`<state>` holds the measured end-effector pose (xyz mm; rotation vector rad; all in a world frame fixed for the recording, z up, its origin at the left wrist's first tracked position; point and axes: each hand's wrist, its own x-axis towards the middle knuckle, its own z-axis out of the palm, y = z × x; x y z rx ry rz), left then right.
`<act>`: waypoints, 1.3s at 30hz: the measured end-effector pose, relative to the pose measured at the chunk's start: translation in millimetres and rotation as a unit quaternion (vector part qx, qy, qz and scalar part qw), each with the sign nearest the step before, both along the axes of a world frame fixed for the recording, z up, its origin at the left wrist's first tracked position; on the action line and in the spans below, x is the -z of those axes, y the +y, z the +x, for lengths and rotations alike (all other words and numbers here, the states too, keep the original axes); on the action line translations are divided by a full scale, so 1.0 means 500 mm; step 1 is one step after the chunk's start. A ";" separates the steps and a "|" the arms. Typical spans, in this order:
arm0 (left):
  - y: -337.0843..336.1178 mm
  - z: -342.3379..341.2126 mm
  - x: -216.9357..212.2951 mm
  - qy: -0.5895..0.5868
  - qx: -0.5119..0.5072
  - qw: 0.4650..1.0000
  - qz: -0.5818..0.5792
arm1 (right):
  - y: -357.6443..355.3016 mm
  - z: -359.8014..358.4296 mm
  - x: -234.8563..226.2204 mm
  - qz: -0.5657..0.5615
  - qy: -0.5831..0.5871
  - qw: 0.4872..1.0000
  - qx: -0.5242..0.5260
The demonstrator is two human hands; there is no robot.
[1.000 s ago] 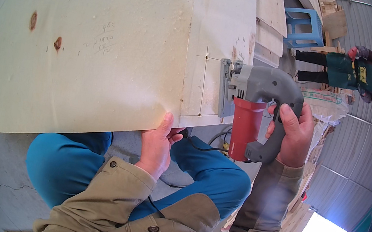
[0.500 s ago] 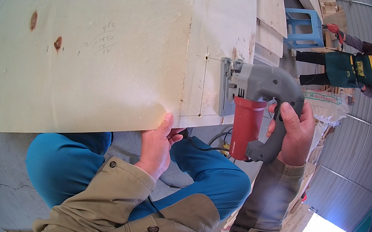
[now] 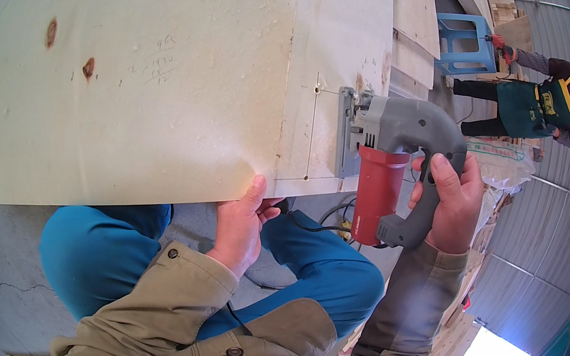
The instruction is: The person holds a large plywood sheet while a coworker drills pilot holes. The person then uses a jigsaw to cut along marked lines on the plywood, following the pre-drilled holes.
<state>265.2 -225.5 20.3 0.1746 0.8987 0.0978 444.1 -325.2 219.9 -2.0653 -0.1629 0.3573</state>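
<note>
My right hand is closed round the grey handle of a red-and-grey jigsaw. The saw's metal base plate rests against the right part of a pale plywood sheet, close to its near corner. Beside the base plate, a pencilled rectangle with small drilled holes shows on the wood. My left hand grips the sheet's near edge, thumb on top and fingers curled beneath, partly hidden by the sheet. Brown knots and faint pencil marks lie on the plywood's left half.
Below the sheet are my bent knees in blue trousers and a black power cable over the concrete floor. A blue plastic stool stands at far right, near a co-worker in a green apron. A white sack lies beyond the saw.
The jigsaw and both my hands stay in practically the same place. The co-worker at far right has shifted, with the head bent lower and the arms moved a little.
</note>
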 end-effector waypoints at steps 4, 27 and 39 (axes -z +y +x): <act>0.000 0.001 0.000 0.002 0.000 1.000 -0.001 | 0.003 0.001 0.001 -0.004 -0.004 1.000 0.003; 0.002 0.000 0.001 -0.002 -0.005 1.000 -0.012 | 0.017 0.010 -0.001 -0.009 0.008 1.000 0.001; -0.003 0.000 0.010 0.000 -0.005 1.000 -0.014 | 0.014 0.012 0.000 -0.014 0.029 0.999 -0.005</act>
